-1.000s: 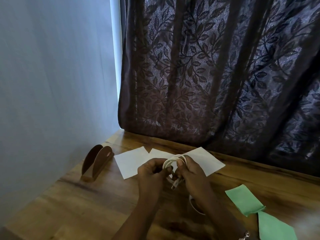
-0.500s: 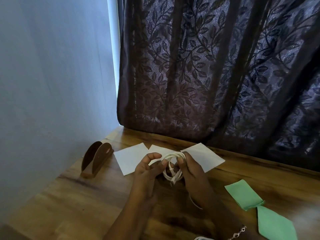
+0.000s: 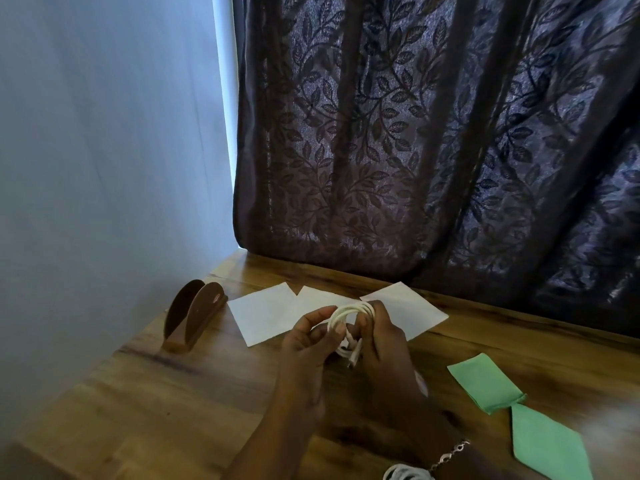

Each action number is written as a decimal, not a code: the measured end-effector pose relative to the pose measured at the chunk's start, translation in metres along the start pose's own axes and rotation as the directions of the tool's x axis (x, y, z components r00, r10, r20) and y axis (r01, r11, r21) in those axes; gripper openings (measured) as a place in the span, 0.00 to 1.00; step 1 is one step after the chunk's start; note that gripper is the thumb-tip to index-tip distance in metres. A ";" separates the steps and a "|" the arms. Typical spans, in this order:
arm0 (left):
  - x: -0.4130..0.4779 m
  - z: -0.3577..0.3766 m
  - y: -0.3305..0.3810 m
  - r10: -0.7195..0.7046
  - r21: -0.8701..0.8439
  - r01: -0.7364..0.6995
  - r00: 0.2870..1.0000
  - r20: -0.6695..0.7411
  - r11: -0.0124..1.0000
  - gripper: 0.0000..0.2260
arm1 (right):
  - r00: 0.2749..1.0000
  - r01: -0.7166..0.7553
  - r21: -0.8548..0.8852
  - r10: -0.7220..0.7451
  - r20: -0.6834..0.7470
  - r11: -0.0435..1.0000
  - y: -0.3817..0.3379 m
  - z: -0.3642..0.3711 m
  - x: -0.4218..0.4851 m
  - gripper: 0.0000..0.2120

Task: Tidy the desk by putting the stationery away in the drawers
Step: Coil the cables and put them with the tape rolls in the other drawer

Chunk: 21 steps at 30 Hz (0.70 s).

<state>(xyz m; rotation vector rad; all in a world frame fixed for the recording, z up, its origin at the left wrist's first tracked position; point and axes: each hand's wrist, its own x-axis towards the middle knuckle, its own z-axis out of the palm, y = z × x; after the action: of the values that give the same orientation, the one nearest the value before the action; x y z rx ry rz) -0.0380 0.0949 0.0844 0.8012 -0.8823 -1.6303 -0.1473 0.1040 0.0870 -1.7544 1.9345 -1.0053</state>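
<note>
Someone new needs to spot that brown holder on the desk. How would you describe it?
Start at the wooden desk and go to its left side by the pale wall. Just left of the white paper squares stands the brown holder. It is the only upright thing there: two rounded wooden panels on a base, while the papers lie flat.

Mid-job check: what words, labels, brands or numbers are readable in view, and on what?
No readable text anywhere.
White sheets: blank.
Green papers: blank.
White cable: no marking visible.
Brown holder: one small spot, too small to read.
</note>
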 end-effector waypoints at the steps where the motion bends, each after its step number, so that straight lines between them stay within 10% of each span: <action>1: -0.001 0.000 0.000 0.033 0.082 -0.033 0.999 0.000 0.996 0.07 | 1.000 0.004 -0.021 -0.004 0.002 1.000 -0.001 -0.001 0.002 0.25; 7: -0.006 -0.001 -0.006 0.117 0.426 -0.085 0.992 -0.051 0.901 0.07 | 1.000 0.008 -0.093 -0.010 -0.023 0.996 -0.006 -0.002 0.002 0.23; 14: -0.009 0.000 0.004 -0.055 -0.004 0.055 0.994 -0.094 0.998 0.05 | 1.000 0.010 -0.141 -0.011 -0.009 0.990 -0.006 0.004 0.000 0.22; 21: 0.000 -0.018 -0.001 -0.028 0.280 0.019 0.999 0.027 0.960 0.05 | 0.998 -0.031 -0.054 0.028 -0.060 0.998 -0.003 0.010 -0.001 0.21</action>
<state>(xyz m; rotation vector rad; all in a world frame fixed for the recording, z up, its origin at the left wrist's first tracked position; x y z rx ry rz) -0.0230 0.0929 0.0742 0.9857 -1.1461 -1.5614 -0.1384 0.1025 0.0818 -1.7387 2.0368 -1.0141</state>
